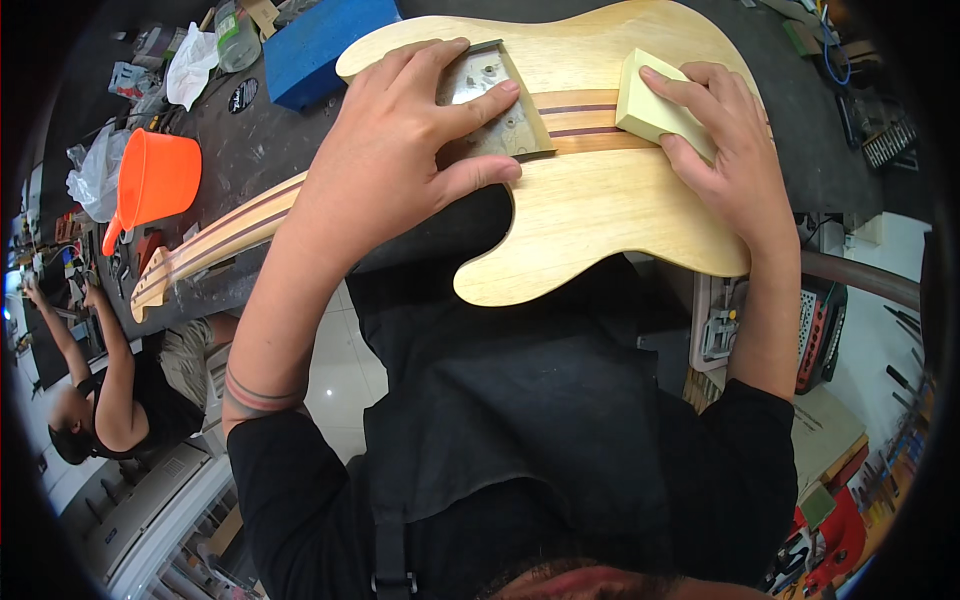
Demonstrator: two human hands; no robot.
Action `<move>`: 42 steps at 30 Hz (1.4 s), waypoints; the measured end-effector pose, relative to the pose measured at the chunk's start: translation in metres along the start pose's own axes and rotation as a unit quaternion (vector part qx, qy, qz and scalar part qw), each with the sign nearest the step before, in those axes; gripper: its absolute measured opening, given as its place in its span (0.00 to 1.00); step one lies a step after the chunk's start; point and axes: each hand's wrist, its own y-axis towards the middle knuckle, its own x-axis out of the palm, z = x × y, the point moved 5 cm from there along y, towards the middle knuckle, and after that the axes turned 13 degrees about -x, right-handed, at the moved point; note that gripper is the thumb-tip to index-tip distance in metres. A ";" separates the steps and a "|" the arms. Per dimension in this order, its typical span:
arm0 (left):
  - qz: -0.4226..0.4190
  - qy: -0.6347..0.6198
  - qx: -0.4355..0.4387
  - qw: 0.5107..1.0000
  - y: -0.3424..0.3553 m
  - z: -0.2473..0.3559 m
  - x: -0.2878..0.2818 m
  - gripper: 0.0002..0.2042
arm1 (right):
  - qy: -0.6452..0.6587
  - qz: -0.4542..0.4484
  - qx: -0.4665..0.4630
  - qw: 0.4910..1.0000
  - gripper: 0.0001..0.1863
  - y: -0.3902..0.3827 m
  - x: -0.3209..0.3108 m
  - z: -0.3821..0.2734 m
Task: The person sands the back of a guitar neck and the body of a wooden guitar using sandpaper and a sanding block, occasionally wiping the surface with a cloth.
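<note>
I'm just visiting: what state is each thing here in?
Left hand: spread over the metal plate.
Right hand: closed on the pale yellow block.
Metal plate: lying on the guitar.
Pale yellow block: held.
Guitar: stringless, wood grain showing.
Orange scoop: uncovered.
Clear plastic bag: crumpled.
White sheet: crumpled, material unclear.

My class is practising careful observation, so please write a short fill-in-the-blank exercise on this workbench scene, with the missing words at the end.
1. The pale block under the right hand lies to the ____ of the metal plate under the left hand.
2. Between them, the wooden guitar body shows ____ dark stripes.
3. The guitar neck runs toward the picture's ____ edge.
4. The plastic scoop is coloured ____.

Missing words: right; two; left; orange.
</note>
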 end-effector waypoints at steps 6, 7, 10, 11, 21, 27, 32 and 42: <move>0.006 -0.043 -0.030 0.999 0.006 -0.026 0.006 0.26 | 0.013 -0.002 0.007 1.000 0.31 0.003 0.000 0.000; -0.016 -0.064 -0.019 0.998 0.001 -0.005 0.011 0.26 | 0.010 0.001 0.005 1.000 0.31 0.002 0.000 0.001; -0.048 -0.164 0.061 0.983 -0.014 0.042 0.011 0.27 | 0.012 0.002 0.005 1.000 0.32 -0.001 0.000 0.001; -0.050 -0.164 0.081 0.982 -0.007 0.026 0.012 0.28 | 0.011 0.003 0.009 1.000 0.32 -0.001 0.000 0.001; -0.095 -0.148 0.091 0.980 0.008 -0.031 0.011 0.29 | 0.031 -0.002 -0.005 1.000 0.32 0.002 0.002 0.003; -0.121 -0.211 0.159 0.957 -0.020 0.045 0.013 0.24 | 0.029 0.002 0.006 1.000 0.32 0.002 0.001 0.006; -0.050 -0.099 0.086 0.990 0.005 -0.034 0.005 0.27 | 0.032 0.003 -0.008 0.999 0.31 0.004 0.002 0.003; -0.067 -0.191 0.099 0.974 -0.020 0.020 0.013 0.27 | 0.034 -0.002 -0.007 0.999 0.30 0.001 0.004 0.005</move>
